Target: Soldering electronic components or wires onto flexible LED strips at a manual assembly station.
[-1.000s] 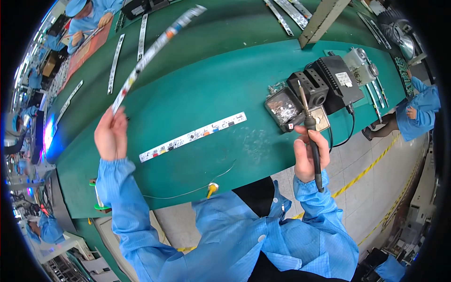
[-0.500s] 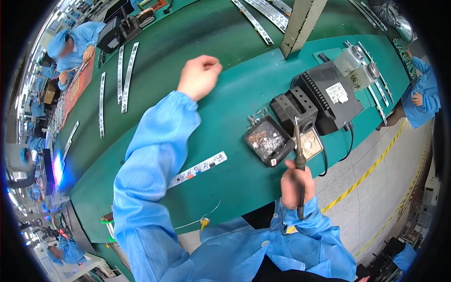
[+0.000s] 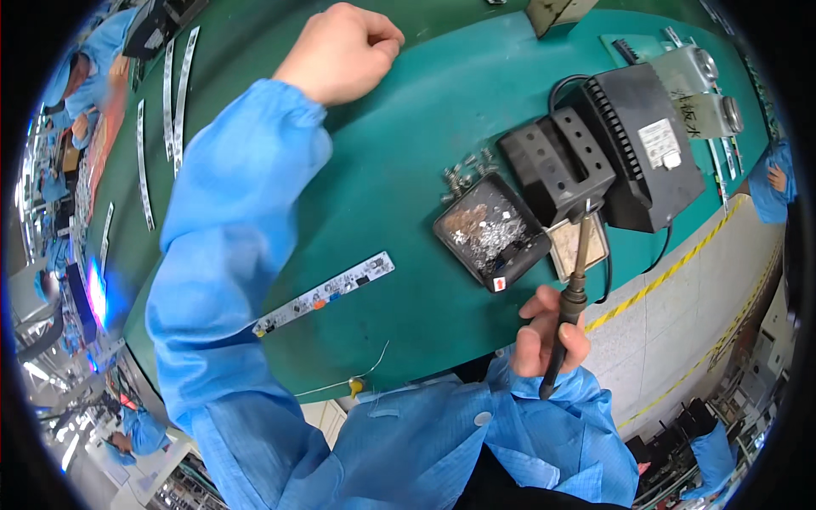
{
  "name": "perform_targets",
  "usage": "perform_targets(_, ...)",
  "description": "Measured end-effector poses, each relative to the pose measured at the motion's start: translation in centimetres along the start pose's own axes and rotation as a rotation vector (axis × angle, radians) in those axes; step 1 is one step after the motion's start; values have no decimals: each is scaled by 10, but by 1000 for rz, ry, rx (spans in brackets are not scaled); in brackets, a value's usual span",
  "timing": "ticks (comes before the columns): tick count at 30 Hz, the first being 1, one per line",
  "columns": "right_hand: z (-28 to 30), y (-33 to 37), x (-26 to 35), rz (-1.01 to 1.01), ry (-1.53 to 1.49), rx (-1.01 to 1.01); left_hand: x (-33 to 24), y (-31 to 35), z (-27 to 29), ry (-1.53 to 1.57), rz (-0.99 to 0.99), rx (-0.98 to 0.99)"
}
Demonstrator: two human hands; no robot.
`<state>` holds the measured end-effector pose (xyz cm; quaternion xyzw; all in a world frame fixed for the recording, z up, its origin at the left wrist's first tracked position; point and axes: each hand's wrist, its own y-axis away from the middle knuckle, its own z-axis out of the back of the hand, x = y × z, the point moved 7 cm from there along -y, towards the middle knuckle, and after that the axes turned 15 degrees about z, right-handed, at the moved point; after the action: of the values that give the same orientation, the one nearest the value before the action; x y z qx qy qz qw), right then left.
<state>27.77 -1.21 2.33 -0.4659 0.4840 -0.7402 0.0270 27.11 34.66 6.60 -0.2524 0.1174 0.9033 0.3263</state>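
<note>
My right hand (image 3: 544,336) is closed around the dark handle of a soldering iron (image 3: 578,285), whose tip points up and away beside the iron stand. Farther off on the left, my left hand (image 3: 344,55) is raised over the green work surface with curled fingers. Whatever it may hold is hidden in the fingers. Beside my left forearm lies a narrow white circuit board strip (image 3: 327,293) with small parts on it. A black tray (image 3: 463,251) of solder scraps and the black iron stand (image 3: 557,161) are just beyond my right hand.
Behind the stand sits a black soldering station (image 3: 646,144), with clear bottles (image 3: 710,115) to its right. Small metal pieces (image 3: 467,174) lie by the tray. More board strips (image 3: 183,93) lie at far left. A metal post (image 3: 557,13) stands at the back. Co-workers sit on both sides.
The view has shifted, so the bench items sit differently in it. My left hand is still closed. My right hand keeps hold of the soldering iron, with its fingers slightly rearranged.
</note>
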Motion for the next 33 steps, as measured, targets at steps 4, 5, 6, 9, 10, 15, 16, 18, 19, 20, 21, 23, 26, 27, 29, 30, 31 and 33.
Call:
perform_targets(4, -3, 2, 0, 13, -9, 9, -4, 55, -10, 49, -125, 265)
perform_targets(5, -3, 3, 0, 27, 3, 3, -9, 64, -17, 72, -185, 279)
perform_targets(6, -3, 3, 1, 43, 10, -3, -14, 73, -23, 90, -235, 278)
perform_targets(9, -2, 7, 2, 21, 19, -23, -26, 87, -42, 117, -284, 284)
perform_targets(10, -3, 8, 3, 23, 22, -20, -27, 86, -49, 137, -244, 312)
perform_targets(15, -4, 9, 1, 40, 45, -29, -28, 82, -73, 179, -92, 427)
perform_targets(16, -5, 10, -1, 29, 39, -19, -31, 80, -75, 116, -162, 403)
perform_targets(18, -3, 11, -2, 46, 98, -43, -38, 75, -84, 36, -176, 477)
perform_targets(19, -2, 11, 0, 45, 133, -61, -44, 74, -83, -22, -168, 524)
perform_targets(20, -2, 8, 3, 34, 149, -65, -49, 75, -81, -80, -161, 572)
perform_targets(21, -1, 6, 3, 28, 171, -75, -56, 75, -75, -104, -174, 527)
perform_targets(23, -8, 6, 3, 37, 152, -86, -47, 79, -56, -97, -105, 513)
perform_targets(26, -8, 5, 1, 44, 140, -77, -35, 84, -31, -56, -48, 540)
perform_targets(27, -8, 3, 3, 51, 165, -59, -31, 89, -14, -21, -10, 519)
perform_targets(29, -7, 2, 3, 58, 168, -19, -17, 104, 13, 46, -8, 420)
perform_targets(30, -7, 3, 3, 63, 161, -18, -9, 116, 29, 72, -37, 332)
perform_targets(31, -10, 2, 3, 63, 177, 42, 4, 129, 38, 139, 95, 363)
perform_targets(33, -18, -4, 10, 74, 158, 177, 38, 162, 51, 157, 71, 266)
